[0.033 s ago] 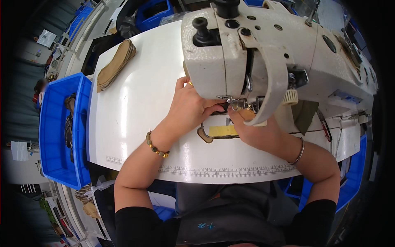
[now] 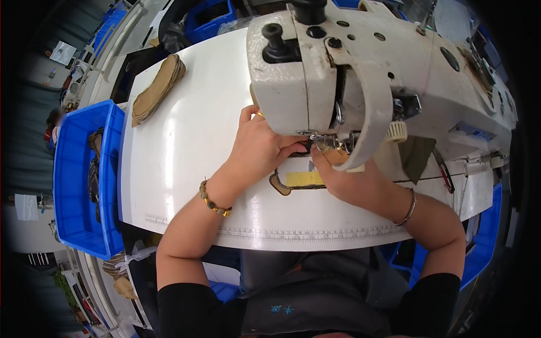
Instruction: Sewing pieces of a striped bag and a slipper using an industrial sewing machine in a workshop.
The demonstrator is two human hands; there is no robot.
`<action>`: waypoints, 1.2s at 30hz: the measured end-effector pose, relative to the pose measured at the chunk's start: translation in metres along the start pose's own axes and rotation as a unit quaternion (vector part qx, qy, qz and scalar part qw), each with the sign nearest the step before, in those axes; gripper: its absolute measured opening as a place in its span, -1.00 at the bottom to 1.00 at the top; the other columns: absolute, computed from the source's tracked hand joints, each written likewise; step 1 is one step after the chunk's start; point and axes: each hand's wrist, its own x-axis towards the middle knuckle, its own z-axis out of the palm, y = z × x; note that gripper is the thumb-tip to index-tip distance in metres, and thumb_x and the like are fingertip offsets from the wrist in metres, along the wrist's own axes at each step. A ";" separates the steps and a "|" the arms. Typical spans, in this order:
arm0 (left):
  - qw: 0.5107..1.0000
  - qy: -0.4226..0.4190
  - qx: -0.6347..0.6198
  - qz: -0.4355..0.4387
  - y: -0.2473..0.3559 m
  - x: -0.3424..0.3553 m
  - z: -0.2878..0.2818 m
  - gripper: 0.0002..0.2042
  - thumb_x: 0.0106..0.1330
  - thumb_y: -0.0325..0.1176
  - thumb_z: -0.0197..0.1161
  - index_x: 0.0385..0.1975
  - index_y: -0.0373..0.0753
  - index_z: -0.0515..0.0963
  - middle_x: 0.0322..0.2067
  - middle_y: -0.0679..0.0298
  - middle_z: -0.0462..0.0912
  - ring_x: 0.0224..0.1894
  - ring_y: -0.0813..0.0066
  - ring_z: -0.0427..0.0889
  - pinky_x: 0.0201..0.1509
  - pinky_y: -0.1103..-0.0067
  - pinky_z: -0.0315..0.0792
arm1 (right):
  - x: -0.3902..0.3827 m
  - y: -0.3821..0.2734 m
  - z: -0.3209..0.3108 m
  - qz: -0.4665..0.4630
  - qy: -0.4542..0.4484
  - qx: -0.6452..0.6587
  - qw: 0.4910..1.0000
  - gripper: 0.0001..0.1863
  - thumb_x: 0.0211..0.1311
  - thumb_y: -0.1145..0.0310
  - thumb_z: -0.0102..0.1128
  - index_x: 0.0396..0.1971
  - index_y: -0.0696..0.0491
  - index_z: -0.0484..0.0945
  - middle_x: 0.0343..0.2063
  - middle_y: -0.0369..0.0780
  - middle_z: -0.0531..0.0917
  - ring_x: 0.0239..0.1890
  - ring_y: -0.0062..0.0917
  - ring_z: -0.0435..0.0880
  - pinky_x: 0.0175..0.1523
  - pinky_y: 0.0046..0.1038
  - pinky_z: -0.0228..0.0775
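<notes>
My left hand (image 2: pixel 253 142) reaches in under the sewing machine (image 2: pixel 293 90), thumb and index finger pinched on a dark-edged fabric piece (image 2: pixel 300 154). Close by, on the other side of the presser foot (image 2: pixel 324 142), the fingers of my right hand (image 2: pixel 350 179) are closed on the same piece, partly hidden by the machine head. A curved tan end with dark edging (image 2: pixel 280 185) shows below my left fingers. Beside it on the white table (image 2: pixel 197 118) is a yellow strip (image 2: pixel 304 179).
A stack of tan cut pieces (image 2: pixel 159 90) lies at the far left of the table. Left of the table stands a blue bin (image 2: pixel 81 225) with dark pieces inside. An olive fabric piece (image 2: pixel 418 158) and red-and-dark snips (image 2: pixel 444 170) lie on the right. A ruler scale (image 2: pixel 304 237) runs along the near edge.
</notes>
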 end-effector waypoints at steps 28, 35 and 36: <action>0.981 0.038 0.186 -0.036 -0.012 0.000 0.006 -0.77 -0.03 -0.49 0.40 -0.32 -0.12 0.75 -0.40 0.24 0.72 -0.30 0.23 0.67 -0.15 0.37 0.50 | 0.004 -0.009 -0.012 -0.048 0.005 0.003 0.999 -0.90 -0.14 0.38 0.23 -0.71 0.04 0.54 -0.66 -0.17 0.53 -0.63 -0.38 0.62 -0.58 -0.34 0.39; 0.980 0.041 0.191 -0.027 -0.007 0.001 0.005 -0.73 -0.01 -0.47 0.41 -0.25 -0.09 0.75 -0.33 0.27 0.74 -0.25 0.22 0.67 -0.12 0.36 0.50 | 0.005 -0.009 -0.008 -0.038 0.006 0.028 0.999 -0.90 -0.12 0.38 0.23 -0.71 0.03 0.56 -0.65 -0.16 0.55 -0.61 -0.37 0.64 -0.56 -0.35 0.44; 0.980 0.054 0.191 -0.016 -0.007 0.002 0.005 -0.75 0.00 -0.46 0.42 -0.27 -0.09 0.75 -0.36 0.27 0.74 -0.27 0.23 0.67 -0.13 0.38 0.49 | 0.005 -0.010 -0.008 -0.039 0.007 0.027 0.999 -0.90 -0.12 0.38 0.23 -0.71 0.03 0.56 -0.65 -0.16 0.55 -0.61 -0.37 0.64 -0.56 -0.35 0.44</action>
